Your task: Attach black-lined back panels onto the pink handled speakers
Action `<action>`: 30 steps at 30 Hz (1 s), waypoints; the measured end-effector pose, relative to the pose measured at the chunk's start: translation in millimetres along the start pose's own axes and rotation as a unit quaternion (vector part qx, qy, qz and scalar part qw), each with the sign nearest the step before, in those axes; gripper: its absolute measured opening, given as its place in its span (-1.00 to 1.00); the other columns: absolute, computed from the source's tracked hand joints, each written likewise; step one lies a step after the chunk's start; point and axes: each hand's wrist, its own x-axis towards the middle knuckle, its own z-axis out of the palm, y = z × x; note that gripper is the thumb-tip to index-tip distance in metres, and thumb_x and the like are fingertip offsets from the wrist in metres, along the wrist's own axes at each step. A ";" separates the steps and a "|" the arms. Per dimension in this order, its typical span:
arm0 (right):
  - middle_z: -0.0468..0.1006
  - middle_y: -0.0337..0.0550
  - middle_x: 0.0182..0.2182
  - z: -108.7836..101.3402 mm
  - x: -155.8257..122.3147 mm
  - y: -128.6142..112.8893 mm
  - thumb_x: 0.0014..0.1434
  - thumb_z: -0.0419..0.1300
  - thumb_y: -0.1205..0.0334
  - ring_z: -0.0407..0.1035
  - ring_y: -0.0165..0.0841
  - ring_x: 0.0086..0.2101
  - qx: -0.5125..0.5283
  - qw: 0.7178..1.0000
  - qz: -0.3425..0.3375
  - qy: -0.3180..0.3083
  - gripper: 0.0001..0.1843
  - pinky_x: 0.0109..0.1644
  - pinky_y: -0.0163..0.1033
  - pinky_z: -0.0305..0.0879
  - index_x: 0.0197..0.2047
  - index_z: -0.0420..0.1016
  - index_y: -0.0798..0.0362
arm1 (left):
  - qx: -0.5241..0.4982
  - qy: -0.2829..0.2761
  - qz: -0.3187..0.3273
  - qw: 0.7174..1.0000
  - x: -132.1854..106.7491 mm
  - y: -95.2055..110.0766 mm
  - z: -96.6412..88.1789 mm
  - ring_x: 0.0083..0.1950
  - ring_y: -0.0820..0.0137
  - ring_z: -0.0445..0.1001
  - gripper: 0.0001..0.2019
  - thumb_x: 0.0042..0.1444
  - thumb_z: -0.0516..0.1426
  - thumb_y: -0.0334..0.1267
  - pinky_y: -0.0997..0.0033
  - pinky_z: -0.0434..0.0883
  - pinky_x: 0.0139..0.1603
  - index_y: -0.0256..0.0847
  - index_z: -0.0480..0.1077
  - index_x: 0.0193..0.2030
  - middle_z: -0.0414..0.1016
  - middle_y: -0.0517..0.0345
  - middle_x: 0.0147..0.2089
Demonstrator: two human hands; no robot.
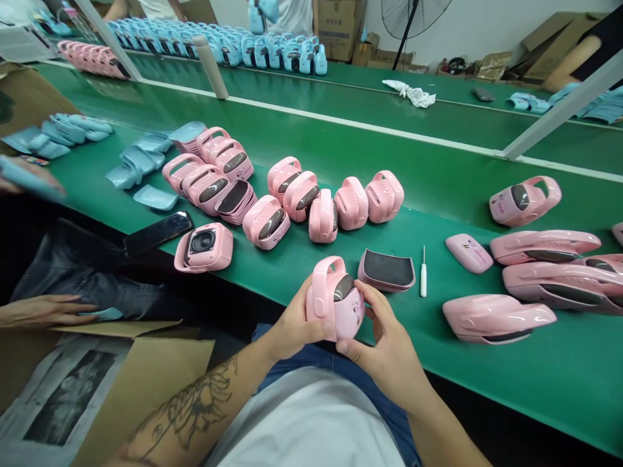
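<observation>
Resting in both hands, above the lap at the lower centre of the frame, a pink handled case (354, 312) stands roughly upright, its dark glossy window (343, 287) facing up. The left hand (294, 324) grasps its left side, thumb low across the front; the right hand (389, 334) pinches the right side, forefinger at the top edge and thumb near the bottom.

It looks light and stiff, probably hard plastic; the shiny shell may slip under dry fingertips, and the window and printed front could scratch. The broad sides seem the surest hold, with the loop handle (318, 285) a second choice.

Just beyond lies a stack of curved panels (387, 285), dark inner face up, and right of it a small white-handled screwdriver (423, 279). A loose pink cover (468, 253) lies right of centre on the green table (438, 383); more pink cases (324, 217) cluster above. At the lower left, a co-worker's hand (53, 311) hangs over an open cardboard box (156, 376).
</observation>
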 end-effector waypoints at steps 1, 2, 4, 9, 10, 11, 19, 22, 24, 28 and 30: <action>0.21 -0.04 0.48 0.7 -0.3 -1.3 0.04 0.57 -0.10 0.17 0.06 0.44 -0.003 1.000 0.000 0.001 0.00 0.54 0.29 0.16 0.46 0.28 -0.21 | -0.007 0.002 -0.008 1.000 0.3 2.3 3.0 0.37 -0.11 0.40 -0.01 -0.03 0.52 -0.09 0.01 0.44 0.29 -0.02 0.23 0.52 0.40 -0.13 0.40; 0.22 -0.05 0.47 1.4 -0.7 -2.4 0.03 0.58 -0.08 0.18 0.05 0.44 -0.005 1.000 -0.002 0.001 -0.01 0.53 0.27 0.18 0.45 0.29 -0.21 | -0.013 0.009 -0.017 1.000 0.4 4.6 6.1 0.36 -0.12 0.41 0.02 -0.08 0.54 -0.11 0.02 0.46 0.26 -0.03 0.23 0.51 0.40 -0.14 0.39; 0.23 -0.07 0.47 2.4 -1.6 -3.8 0.04 0.59 -0.05 0.19 0.02 0.43 -0.003 1.000 -0.010 0.000 -0.03 0.53 0.22 0.21 0.44 0.30 -0.23 | -0.008 0.032 -0.035 0.999 0.4 8.6 11.4 0.32 -0.08 0.45 0.04 -0.12 0.56 -0.17 0.08 0.49 0.21 -0.03 0.23 0.50 0.44 -0.14 0.36; 0.24 -0.07 0.46 1.7 0.2 0.4 0.05 0.59 -0.07 0.22 0.00 0.42 -0.003 1.000 -0.026 -0.004 -0.02 0.51 0.19 0.25 0.44 0.28 -0.25 | 0.020 0.070 -0.038 0.997 2.6 11.5 15.0 0.17 0.08 0.55 -0.12 -0.04 0.52 -0.20 0.18 0.52 0.13 -0.02 0.31 0.43 0.54 -0.04 0.23; 0.24 -0.06 0.46 0.7 1.5 1.5 0.07 0.57 -0.08 0.22 0.00 0.42 0.001 0.999 -0.035 -0.007 -0.05 0.50 0.19 0.26 0.44 0.29 -0.24 | 0.024 0.074 -0.032 0.996 3.7 11.0 14.3 0.17 0.08 0.55 -0.13 -0.04 0.51 -0.19 0.18 0.52 0.12 -0.03 0.32 0.41 0.54 -0.03 0.22; 0.25 -0.05 0.45 -0.3 2.9 2.3 0.10 0.55 -0.08 0.21 0.01 0.43 0.004 0.999 -0.044 -0.008 -0.09 0.50 0.20 0.26 0.42 0.31 -0.23 | 0.028 0.076 -0.026 0.996 4.7 10.5 13.4 0.17 0.08 0.55 -0.14 -0.04 0.51 -0.17 0.17 0.52 0.12 -0.05 0.33 0.40 0.54 -0.03 0.21; 0.23 -0.10 0.49 -5.5 10.5 -5.6 0.05 0.57 -0.09 0.13 0.06 0.47 -0.036 0.999 -0.027 0.009 -0.19 0.51 0.36 0.19 0.34 0.47 -0.30 | 0.035 0.089 -0.026 0.995 7.9 14.2 13.7 0.28 -0.02 0.49 -0.11 -0.10 0.51 -0.18 0.08 0.51 0.17 -0.09 0.31 0.39 0.44 -0.11 0.34; 0.27 -0.02 0.47 -6.0 10.9 -7.2 0.01 0.59 -0.13 0.17 0.09 0.45 -0.044 0.998 -0.028 0.021 -0.18 0.48 0.38 0.22 0.31 0.49 -0.24 | 0.021 0.090 -0.026 0.995 6.8 12.4 17.1 0.23 -0.03 0.52 -0.15 -0.10 0.51 -0.18 0.05 0.52 0.15 -0.13 0.32 0.35 0.49 -0.12 0.27; 0.29 0.04 0.44 -7.2 11.4 -6.3 0.00 0.58 -0.18 0.20 0.10 0.43 -0.044 0.998 -0.040 0.021 -0.17 0.44 0.36 0.29 0.30 0.50 -0.19 | 0.011 0.103 -0.022 0.994 6.6 9.0 19.3 0.17 0.03 0.54 -0.21 -0.09 0.51 -0.16 0.09 0.52 0.12 -0.14 0.35 0.28 0.53 -0.09 0.21; 0.34 0.11 0.36 -16.7 13.6 -3.2 0.04 0.55 -0.24 0.28 0.09 0.37 -0.090 0.993 -0.079 0.019 -0.19 0.36 0.29 0.41 0.26 0.50 -0.11 | 0.000 0.111 -0.032 0.993 10.7 4.7 24.0 0.08 0.14 0.56 -0.27 -0.08 0.50 -0.16 0.18 0.53 0.07 -0.16 0.36 0.23 0.54 -0.01 0.11; 0.38 0.12 0.32 -25.0 15.6 -2.2 0.11 0.52 -0.21 0.31 0.07 0.35 -0.149 0.982 -0.119 0.009 -0.23 0.40 0.29 0.37 0.28 0.49 -0.08 | -0.012 0.094 -0.055 0.994 15.6 5.4 25.6 0.01 0.20 0.55 -0.30 -0.06 0.47 -0.19 0.24 0.53 -0.01 -0.16 0.36 0.22 0.54 0.04 0.04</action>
